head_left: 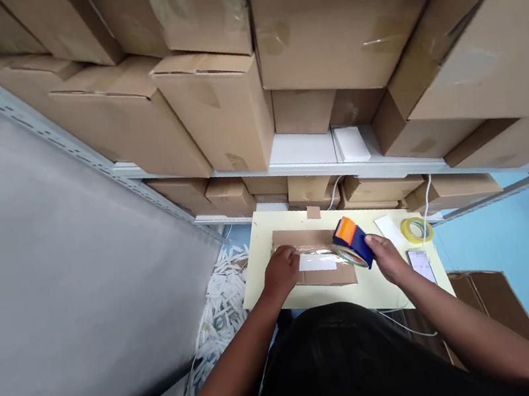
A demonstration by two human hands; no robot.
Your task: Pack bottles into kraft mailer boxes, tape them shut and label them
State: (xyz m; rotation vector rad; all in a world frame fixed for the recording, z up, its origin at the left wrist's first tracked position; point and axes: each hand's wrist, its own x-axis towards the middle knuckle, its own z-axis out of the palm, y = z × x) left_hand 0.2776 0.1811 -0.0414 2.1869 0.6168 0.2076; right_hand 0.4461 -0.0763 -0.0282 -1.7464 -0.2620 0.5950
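A small brown cardboard box (325, 279) lies on the pale yellow table, with a white label (317, 262) on its top. Shiny clear packing tape (313, 249) stretches across the box beside the label. My left hand (282, 269) is over the box's left end, its curled fingers closed at the tape's end; the fingertips are partly hidden. At the box's right end, my right hand (387, 255) grips an orange and dark blue tape dispenser (352, 241) by its blue side. The dispenser is tilted, and its roll faces the box.
On the yellow table (258, 286) lie a yellowish tape roll (416, 230), a phone (420, 265) and white paper (389, 230). Shelves of cardboard boxes (215, 109) rise behind. White scraps (216, 306) cover the floor at left; an open carton (496, 302) stands at right. Cables hang near the table.
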